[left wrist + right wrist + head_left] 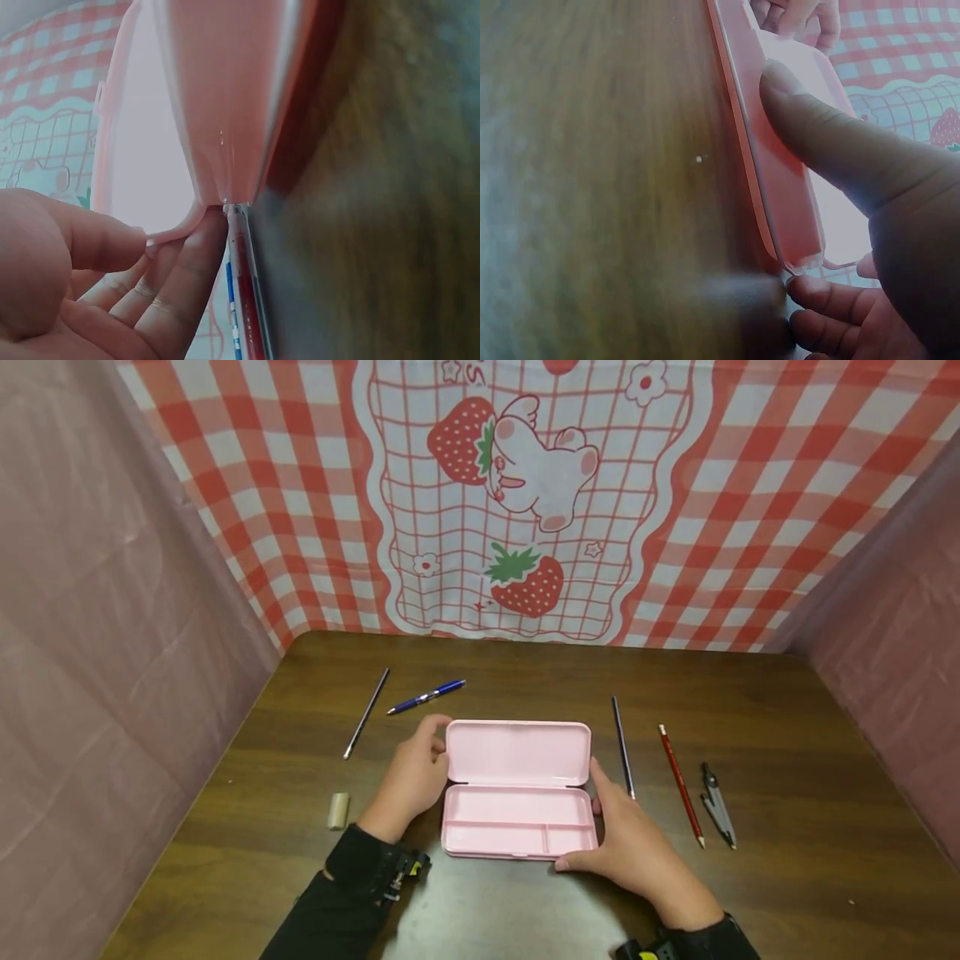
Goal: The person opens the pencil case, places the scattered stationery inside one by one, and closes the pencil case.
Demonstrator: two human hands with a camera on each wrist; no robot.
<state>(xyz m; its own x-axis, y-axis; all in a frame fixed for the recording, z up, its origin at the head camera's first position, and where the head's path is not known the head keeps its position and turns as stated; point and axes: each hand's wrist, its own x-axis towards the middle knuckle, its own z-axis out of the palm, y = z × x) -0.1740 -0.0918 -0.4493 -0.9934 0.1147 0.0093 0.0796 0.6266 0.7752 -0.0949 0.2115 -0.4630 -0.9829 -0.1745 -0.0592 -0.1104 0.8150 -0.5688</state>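
A pink pencil case point(495, 806) lies on the table with its lid point(517, 752) swung back toward the far side. Its tray is split into one long compartment and two shorter ones. My left hand point(408, 777) is at the case's left side; in the left wrist view its thumb point(112, 240) and fingers pinch the lid's rim. On the other side, my right hand point(626, 839) grips the case by the near right corner. Its thumb lies along the front edge, and its fingertips point(817, 292) are against the right end.
Left of the case are a dark pencil point(366, 714), a blue pen point(426, 697) and a pale eraser point(338, 811). To the right lie another dark pencil point(622, 745), a red pencil point(681, 785) and a grey compass point(717, 806). A checked cloth point(300, 510) hangs behind the table point(225, 860).
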